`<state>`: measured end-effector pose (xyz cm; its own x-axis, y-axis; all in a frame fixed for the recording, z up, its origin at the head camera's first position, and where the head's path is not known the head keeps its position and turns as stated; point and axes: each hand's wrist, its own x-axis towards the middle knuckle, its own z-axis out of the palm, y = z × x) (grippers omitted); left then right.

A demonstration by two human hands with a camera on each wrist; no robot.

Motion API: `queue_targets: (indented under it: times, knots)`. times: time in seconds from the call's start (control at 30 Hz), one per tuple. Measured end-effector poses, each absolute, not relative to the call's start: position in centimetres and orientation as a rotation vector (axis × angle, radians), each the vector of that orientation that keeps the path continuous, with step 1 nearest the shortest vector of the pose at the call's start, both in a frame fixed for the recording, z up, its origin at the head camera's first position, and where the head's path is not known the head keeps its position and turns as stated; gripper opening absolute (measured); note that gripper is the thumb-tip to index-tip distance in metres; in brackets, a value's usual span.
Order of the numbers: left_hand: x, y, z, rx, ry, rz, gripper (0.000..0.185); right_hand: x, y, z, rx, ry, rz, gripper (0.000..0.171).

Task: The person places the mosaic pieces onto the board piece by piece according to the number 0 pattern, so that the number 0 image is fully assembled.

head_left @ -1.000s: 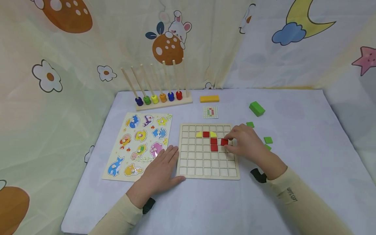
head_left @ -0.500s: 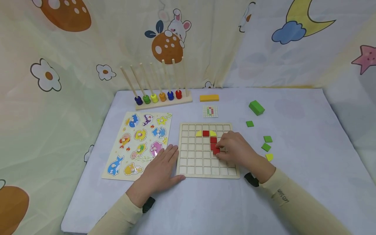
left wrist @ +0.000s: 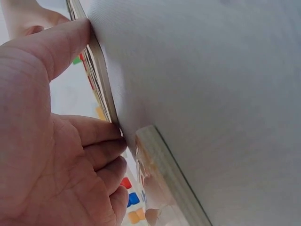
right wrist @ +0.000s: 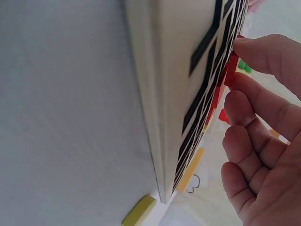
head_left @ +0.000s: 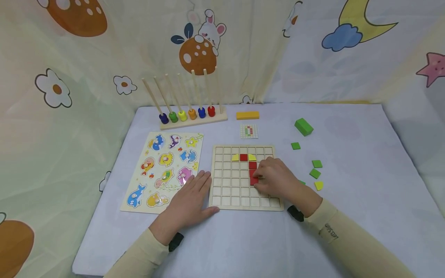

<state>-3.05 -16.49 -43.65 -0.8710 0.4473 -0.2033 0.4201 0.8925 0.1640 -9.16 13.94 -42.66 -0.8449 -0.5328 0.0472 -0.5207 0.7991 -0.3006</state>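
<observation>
A wooden grid board (head_left: 226, 192) lies in front of me. Two yellow rounded-corner tiles flank a red tile (head_left: 243, 157) in an upper row, and more red tiles run down a column below the right one. My right hand (head_left: 279, 178) pinches a red square tile (right wrist: 231, 69) between thumb and index finger at the lower end of that column, where it partly sticks up from the board. My left hand (head_left: 189, 199) lies with extended fingers against the board's left edge; thumb and fingertips touch that edge in the left wrist view.
Left of the board lies a sea-animal puzzle (head_left: 137, 177). Behind stand a peg rack with coloured beads (head_left: 194, 122), an orange bar (head_left: 247, 115) and a small pattern card (head_left: 248, 131). Right are a green block (head_left: 304, 127), several green tiles (head_left: 315, 173) and a yellow tile (head_left: 318, 185).
My right hand has carried the red tile left and down across the board, to the bottom of the red column. My left hand has stayed at the board's edge.
</observation>
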Motion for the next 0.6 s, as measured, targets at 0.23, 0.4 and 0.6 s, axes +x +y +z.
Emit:
queue_targets:
  times: [0.23, 0.4, 0.6]
  knots:
    - [-3.06, -16.49, -43.86, 0.664, 2.832, 0.137, 0.102, -8.97, 13.9, -42.65, -0.884, 2.96, -0.465, 0.019]
    - [-3.06, -16.51, -43.9, 0.665, 2.835, 0.127, 0.102, -8.86, 13.88, -42.59, -0.882, 2.967, -0.447, 0.021]
    - [-3.02, -16.57, -43.91, 0.667, 2.835, 0.12, 0.102, -8.77, 13.9, -42.6, -0.895, 2.974, -0.421, 0.021]
